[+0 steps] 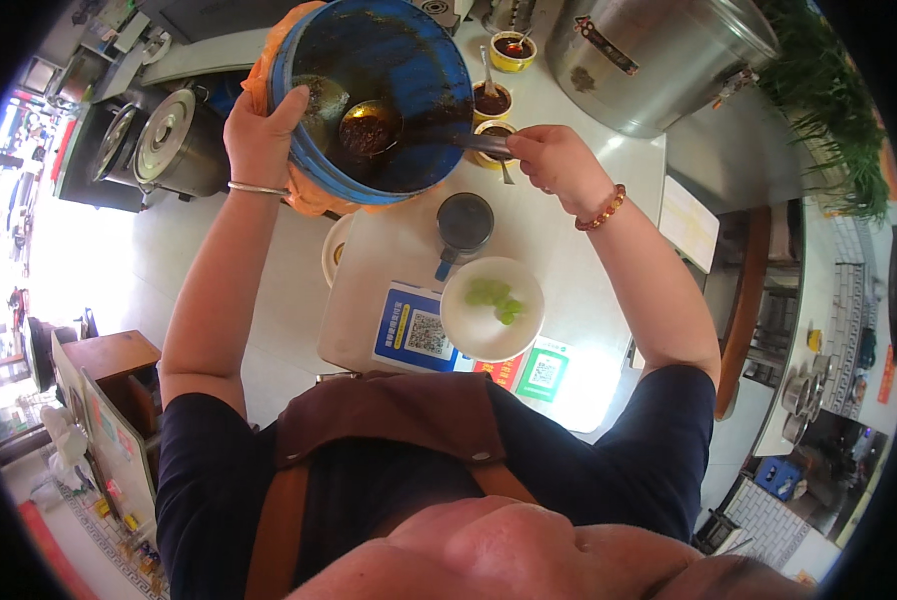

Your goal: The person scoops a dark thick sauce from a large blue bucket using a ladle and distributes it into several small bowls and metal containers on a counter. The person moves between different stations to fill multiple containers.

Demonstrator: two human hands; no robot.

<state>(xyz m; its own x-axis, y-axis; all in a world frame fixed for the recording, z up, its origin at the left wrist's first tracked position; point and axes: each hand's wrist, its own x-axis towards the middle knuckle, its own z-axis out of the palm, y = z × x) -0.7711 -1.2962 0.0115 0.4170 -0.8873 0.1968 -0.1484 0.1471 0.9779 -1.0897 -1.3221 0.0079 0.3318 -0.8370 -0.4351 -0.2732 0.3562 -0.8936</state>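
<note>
A blue plastic bucket (427, 52) is tilted toward me over the table, with an orange plastic bag around its outside. My left hand (265, 124) grips its left rim, thumb over the edge. My right hand (557, 161) holds the metal handle of a ladle (371, 129). The ladle's bowl is inside the bucket and holds a dark reddish-brown oily sauce. Light, cloudy liquid shows at the bucket's left inside. Below the bucket, a white bowl (469, 330) with green pieces of vegetable in it stands on the table, beside a dark-lidded cup (465, 223) with a blue handle.
Several yellow cups of dark sauce (491, 101) with spoons stand behind the bucket. A large steel pot (628, 60) occupies the table's far right. Printed code cards (411, 326) lie around the bowl on the white table (591, 277). Lidded steel pots (175, 142) stand at left.
</note>
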